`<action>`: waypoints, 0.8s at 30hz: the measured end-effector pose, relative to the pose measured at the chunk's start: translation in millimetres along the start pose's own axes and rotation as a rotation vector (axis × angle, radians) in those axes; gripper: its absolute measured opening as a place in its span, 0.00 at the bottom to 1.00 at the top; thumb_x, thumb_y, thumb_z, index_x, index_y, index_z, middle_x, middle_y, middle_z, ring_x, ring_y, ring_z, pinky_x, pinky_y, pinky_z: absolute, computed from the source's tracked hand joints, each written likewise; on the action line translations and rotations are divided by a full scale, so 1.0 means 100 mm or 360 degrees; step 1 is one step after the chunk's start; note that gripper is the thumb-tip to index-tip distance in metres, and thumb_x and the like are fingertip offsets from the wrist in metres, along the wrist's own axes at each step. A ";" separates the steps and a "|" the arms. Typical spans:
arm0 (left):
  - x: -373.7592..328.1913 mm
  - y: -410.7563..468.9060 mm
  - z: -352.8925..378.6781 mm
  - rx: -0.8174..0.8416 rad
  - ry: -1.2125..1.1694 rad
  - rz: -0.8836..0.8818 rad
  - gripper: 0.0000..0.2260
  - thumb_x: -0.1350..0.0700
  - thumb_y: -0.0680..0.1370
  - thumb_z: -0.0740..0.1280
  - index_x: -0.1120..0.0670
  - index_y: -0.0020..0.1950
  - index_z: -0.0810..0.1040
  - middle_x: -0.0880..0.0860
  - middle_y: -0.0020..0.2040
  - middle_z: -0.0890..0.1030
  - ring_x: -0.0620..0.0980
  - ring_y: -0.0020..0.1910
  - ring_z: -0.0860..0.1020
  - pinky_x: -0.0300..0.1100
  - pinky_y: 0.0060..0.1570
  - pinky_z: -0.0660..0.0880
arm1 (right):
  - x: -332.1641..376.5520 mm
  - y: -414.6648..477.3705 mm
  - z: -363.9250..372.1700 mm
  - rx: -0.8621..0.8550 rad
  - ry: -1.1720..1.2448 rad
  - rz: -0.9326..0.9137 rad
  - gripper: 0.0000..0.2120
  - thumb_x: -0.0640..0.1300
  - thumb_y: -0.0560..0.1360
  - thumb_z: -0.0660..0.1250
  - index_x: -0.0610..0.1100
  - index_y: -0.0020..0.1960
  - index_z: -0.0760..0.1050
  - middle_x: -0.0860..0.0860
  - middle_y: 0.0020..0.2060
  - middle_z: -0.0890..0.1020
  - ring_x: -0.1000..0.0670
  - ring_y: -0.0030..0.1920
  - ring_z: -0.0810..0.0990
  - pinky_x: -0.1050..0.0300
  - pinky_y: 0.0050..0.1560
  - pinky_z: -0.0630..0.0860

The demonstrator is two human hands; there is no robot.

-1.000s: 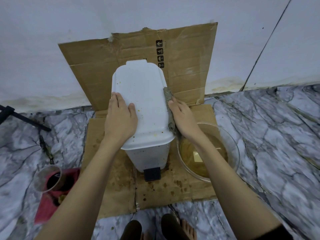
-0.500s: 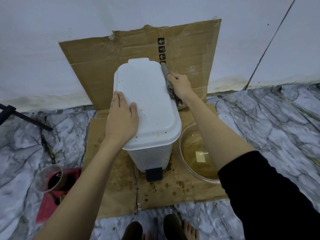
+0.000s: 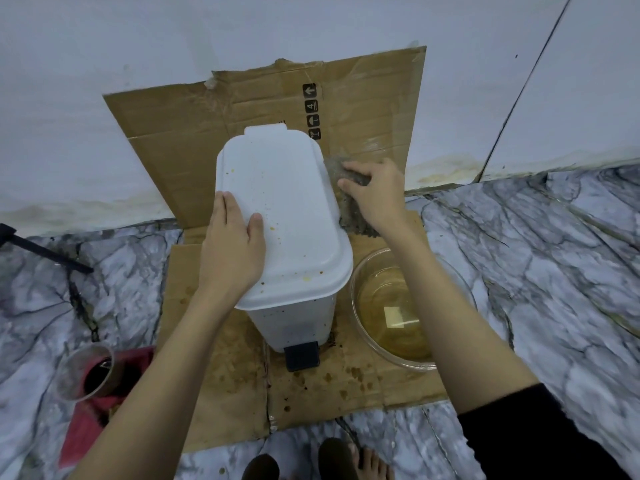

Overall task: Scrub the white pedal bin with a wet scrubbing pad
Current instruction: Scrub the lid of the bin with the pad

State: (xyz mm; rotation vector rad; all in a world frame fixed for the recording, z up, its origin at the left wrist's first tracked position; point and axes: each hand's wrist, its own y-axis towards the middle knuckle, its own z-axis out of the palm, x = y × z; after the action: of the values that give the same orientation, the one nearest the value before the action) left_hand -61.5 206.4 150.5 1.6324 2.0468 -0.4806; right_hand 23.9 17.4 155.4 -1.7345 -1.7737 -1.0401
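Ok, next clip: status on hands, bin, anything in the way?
Left hand flat atop white pedal bin, steadying. Right hand grips scrubbing pad against its right side. Glass bowl of yellowish water close beside, not blocking.

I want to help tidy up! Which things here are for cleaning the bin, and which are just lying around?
For the job: white pedal bin, scrubbing pad in the right hand, left hand steadying it, glass bowl of water, cardboard underneath.
Lying about: plastic cup, red object, black rod.
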 end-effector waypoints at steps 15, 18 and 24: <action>0.01 0.02 0.02 -0.0046 0.0055 0.0001 0.27 0.48 0.83 0.48 0.59 0.77 0.45 0.54 0.79 0.45 0.53 0.77 0.49 0.46 0.72 0.52 | 0.21 0.27 0.25 0.0266 -0.0021 0.0029 0.13 0.40 0.78 0.63 0.40 0.62 0.77 0.40 0.62 0.67 0.40 0.61 0.71 0.59 0.62 0.63; 0.01 0.03 0.02 -0.0053 0.0063 0.0002 0.27 0.48 0.83 0.48 0.59 0.77 0.44 0.54 0.79 0.45 0.52 0.77 0.49 0.46 0.72 0.52 | 0.25 0.36 0.32 0.0247 0.0058 0.0089 0.14 0.41 0.79 0.61 0.40 0.63 0.76 0.40 0.61 0.66 0.43 0.56 0.72 0.55 0.64 0.66; 0.01 0.02 0.03 -0.0052 0.0065 -0.0014 0.27 0.48 0.83 0.48 0.59 0.77 0.44 0.54 0.79 0.45 0.53 0.77 0.50 0.47 0.72 0.53 | 0.06 0.05 0.38 0.0292 0.0452 0.0231 0.19 0.46 0.81 0.55 0.46 0.71 0.66 0.41 0.62 0.67 0.46 0.63 0.68 0.55 0.69 0.62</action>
State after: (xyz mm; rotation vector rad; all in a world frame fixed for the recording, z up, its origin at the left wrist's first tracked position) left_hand -59.7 206.0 147.5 1.6275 2.0813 -0.4174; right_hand 35.1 49.7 137.7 -1.4976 -1.4936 -0.9745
